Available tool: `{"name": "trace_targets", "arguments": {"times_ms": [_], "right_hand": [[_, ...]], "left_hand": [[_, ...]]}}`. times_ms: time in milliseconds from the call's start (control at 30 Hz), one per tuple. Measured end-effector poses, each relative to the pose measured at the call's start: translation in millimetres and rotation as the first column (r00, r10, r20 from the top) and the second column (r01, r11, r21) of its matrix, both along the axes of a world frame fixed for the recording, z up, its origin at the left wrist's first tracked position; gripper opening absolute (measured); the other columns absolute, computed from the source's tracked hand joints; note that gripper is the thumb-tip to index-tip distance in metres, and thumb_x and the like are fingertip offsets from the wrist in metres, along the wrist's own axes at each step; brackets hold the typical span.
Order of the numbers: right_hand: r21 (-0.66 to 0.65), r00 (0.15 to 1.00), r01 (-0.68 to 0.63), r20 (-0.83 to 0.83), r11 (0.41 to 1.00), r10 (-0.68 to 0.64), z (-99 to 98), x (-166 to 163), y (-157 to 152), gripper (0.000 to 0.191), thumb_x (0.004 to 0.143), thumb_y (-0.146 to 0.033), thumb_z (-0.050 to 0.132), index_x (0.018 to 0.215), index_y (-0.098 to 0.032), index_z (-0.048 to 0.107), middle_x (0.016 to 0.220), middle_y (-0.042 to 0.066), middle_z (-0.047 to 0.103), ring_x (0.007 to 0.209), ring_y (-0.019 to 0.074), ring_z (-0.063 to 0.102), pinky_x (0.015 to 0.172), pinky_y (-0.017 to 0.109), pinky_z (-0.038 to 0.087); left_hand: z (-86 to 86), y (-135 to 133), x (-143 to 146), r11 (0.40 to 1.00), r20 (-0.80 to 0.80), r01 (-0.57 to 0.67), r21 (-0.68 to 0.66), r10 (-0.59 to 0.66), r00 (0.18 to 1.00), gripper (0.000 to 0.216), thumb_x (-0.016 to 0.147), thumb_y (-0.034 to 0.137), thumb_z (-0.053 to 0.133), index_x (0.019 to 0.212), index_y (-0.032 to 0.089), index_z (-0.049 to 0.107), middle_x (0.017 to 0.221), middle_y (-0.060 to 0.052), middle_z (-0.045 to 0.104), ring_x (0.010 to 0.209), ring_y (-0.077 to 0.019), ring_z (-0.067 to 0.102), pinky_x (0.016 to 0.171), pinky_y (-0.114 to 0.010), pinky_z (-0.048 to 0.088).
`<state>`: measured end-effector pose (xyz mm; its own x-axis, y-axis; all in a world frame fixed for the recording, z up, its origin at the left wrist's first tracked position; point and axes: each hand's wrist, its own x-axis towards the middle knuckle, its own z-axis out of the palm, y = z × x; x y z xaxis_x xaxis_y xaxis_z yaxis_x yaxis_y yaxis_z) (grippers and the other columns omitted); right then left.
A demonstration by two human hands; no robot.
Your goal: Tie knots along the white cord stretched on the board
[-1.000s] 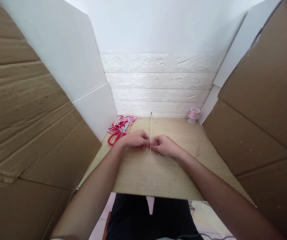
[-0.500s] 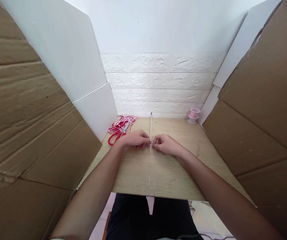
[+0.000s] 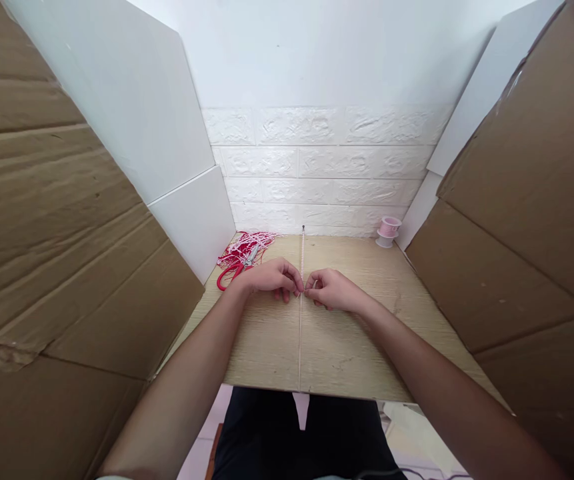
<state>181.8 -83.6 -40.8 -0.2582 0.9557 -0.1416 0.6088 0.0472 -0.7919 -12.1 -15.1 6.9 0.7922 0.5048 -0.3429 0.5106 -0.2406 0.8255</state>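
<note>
A pale cord point(image 3: 300, 347) runs straight along the tabletop, from a small hook point(image 3: 303, 228) at the wall to the front edge. Its far stretch looks thicker and braided. My left hand point(image 3: 279, 277) pinches at the cord from the left, thumb and forefinger together on a thin thread. From the right, my right hand point(image 3: 331, 289) pinches thin thread close beside the cord. The thread between the fingertips is too fine to follow fully.
Red-handled scissors point(image 3: 230, 275) lie by my left wrist against a heap of red and white cords point(image 3: 247, 248). Pink thread spools point(image 3: 389, 228) stand at the back right. Cardboard walls point(image 3: 507, 267) flank the wooden table point(image 3: 357, 360), with a white brick-patterned wall point(image 3: 321, 160) behind.
My left fingertips have shifted slightly down and right over the cord, closer to my right fingertips. My right hand has hardly moved.
</note>
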Motion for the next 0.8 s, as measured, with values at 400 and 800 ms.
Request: {"name": "trace_targets", "arguments": {"times_ms": [400,800], "right_hand": [[-0.002,1.000,-0.002,0.003,1.000,0.002,0.8,0.0,0.3,0.016,0.079,-0.028,0.054,0.088,-0.016,0.060,0.065,0.001,0.061,0.047,0.0108,0.051,0.038,0.019,0.037],[-0.006,1.000,-0.004,0.007,1.000,0.004,-0.4,-1.0,1.5,0.016,0.078,-0.029,0.055,0.087,-0.016,0.060,0.066,0.001,0.062,0.046,0.0107,0.051,0.037,0.019,0.036]], "left_hand": [[-3.6,3.6,-4.3,0.999,0.021,0.041,0.027,-0.041,0.999,0.028,0.072,0.027,0.066,0.097,0.015,0.070,0.080,-0.005,0.067,0.066,-0.0108,0.062,0.058,-0.019,0.051],[-7.6,7.4,-2.3,0.994,0.011,0.062,0.087,-0.063,0.998,0.033,0.071,0.037,0.071,0.096,0.014,0.071,0.080,-0.005,0.067,0.068,-0.0105,0.059,0.057,-0.018,0.049]]}}
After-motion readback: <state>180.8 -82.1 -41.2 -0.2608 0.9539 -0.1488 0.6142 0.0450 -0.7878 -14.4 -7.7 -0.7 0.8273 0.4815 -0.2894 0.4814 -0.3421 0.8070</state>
